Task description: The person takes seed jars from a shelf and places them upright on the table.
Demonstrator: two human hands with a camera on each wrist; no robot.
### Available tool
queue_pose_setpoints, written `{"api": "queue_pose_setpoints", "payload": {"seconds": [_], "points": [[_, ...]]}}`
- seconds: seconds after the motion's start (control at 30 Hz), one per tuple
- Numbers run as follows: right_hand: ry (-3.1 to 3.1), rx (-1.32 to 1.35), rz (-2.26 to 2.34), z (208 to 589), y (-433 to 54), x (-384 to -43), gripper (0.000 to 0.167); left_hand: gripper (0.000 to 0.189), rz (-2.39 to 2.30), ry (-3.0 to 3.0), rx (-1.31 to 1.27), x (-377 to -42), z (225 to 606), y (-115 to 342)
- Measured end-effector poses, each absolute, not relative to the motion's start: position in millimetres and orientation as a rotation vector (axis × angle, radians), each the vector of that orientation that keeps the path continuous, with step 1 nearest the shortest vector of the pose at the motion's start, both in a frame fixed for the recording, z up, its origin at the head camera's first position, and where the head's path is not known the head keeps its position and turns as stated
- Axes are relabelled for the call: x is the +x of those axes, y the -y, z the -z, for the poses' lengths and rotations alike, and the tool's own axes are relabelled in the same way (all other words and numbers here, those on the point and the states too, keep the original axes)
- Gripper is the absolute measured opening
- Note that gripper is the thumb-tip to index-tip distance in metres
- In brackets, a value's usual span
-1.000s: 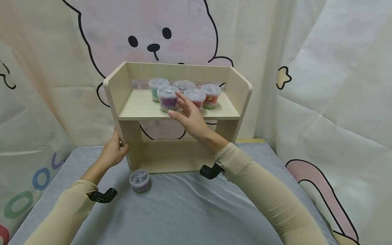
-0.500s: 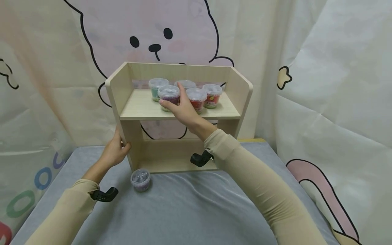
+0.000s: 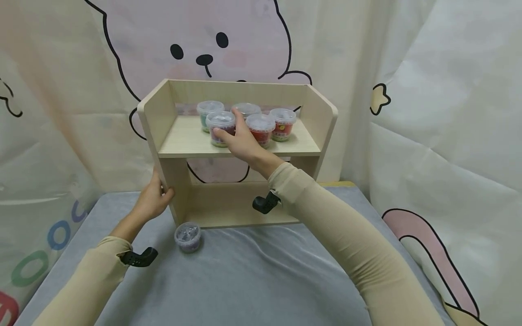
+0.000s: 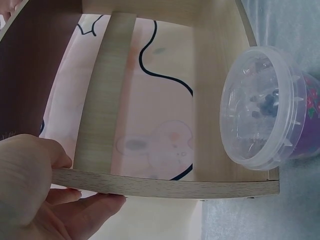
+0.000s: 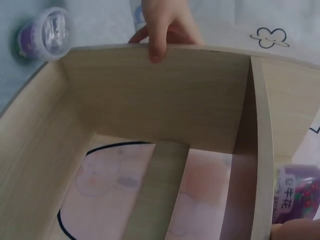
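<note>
My left hand (image 3: 152,199) grips the left side panel of a small two-tier wooden shelf (image 3: 240,153), thumb on the inner side and fingers outside. On the upper board, my right hand (image 3: 245,144) holds a clear-lidded tub with purple contents (image 3: 220,119) between thumb and fingers. The right wrist view shows this purple tub (image 5: 295,195) standing at the board, a few fingertips against it. Close around it are a green tub (image 3: 209,107), a lidded tub (image 3: 247,108) partly hidden behind my fingers, and two red tubs, one front (image 3: 261,127), one right (image 3: 282,124).
Another purple tub (image 3: 188,237) stands on the grey-blue cloth (image 3: 228,280) by the shelf's front left corner. Below the upper board lies the lower compartment (image 3: 228,203). Printed curtains (image 3: 428,113) hang behind and at both sides.
My right hand has moved left from in front of the red tub, and its fingers have closed around the front purple tub. The left hand keeps its grip on the panel.
</note>
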State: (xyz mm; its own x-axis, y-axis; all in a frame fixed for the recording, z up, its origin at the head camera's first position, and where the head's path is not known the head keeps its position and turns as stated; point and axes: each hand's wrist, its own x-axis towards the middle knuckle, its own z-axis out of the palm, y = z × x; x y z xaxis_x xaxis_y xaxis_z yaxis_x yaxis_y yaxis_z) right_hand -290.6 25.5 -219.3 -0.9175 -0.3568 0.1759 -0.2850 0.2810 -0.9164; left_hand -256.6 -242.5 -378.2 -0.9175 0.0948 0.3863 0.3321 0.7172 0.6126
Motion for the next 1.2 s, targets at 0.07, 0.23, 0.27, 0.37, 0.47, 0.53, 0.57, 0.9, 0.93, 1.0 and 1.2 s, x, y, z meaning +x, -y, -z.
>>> {"api": "queue_pose_setpoints", "payload": {"seconds": [0.07,0.23,0.27,0.37,0.47,0.53,0.57,0.9,0.93,1.0,1.2], "points": [[-2.472,-0.63,1.706,217.6,-23.4,-291.5,0.078,0.079,1.007,2.592,-0.323,-256.4,378.1,244.1],[-2.499,-0.635,1.663,216.3,-20.5,-291.6,0.075,0.08,0.973,2.598,-0.308,-256.3,378.2,245.7],[-2.505,-0.63,1.656,216.3,-20.6,-291.2,0.075,0.08,0.973,2.6,-0.306,-256.1,378.0,245.6],[-2.511,-0.631,1.64,216.5,-21.0,-290.9,0.074,0.082,0.978,2.609,-0.306,-255.9,377.7,245.9],[-2.499,-0.631,1.648,216.2,-22.8,-289.9,0.074,0.082,0.984,2.613,-0.306,-255.7,377.2,245.5],[-2.479,-0.635,1.683,215.7,-24.6,-288.9,0.073,0.08,0.995,2.613,-0.306,-256.6,377.3,245.2],[-2.468,-0.634,1.704,215.6,-25.4,-288.3,0.073,0.08,0.996,2.611,-0.308,-257.0,377.5,244.8],[-2.421,-0.69,1.761,211.2,-28.9,-274.2,0.075,0.076,0.995,2.621,-0.295,-257.8,375.6,243.9],[-2.426,-0.701,1.746,210.9,-29.7,-272.1,0.076,0.077,0.997,2.625,-0.292,-257.6,375.1,243.7],[-2.424,-0.735,1.724,211.2,-31.9,-267.7,0.077,0.077,0.998,2.63,-0.29,-257.2,374.9,243.4],[-2.373,-0.805,1.712,219.9,-42.8,-255.0,0.074,0.078,0.986,2.634,-0.305,-255.4,376.4,242.0]]}}
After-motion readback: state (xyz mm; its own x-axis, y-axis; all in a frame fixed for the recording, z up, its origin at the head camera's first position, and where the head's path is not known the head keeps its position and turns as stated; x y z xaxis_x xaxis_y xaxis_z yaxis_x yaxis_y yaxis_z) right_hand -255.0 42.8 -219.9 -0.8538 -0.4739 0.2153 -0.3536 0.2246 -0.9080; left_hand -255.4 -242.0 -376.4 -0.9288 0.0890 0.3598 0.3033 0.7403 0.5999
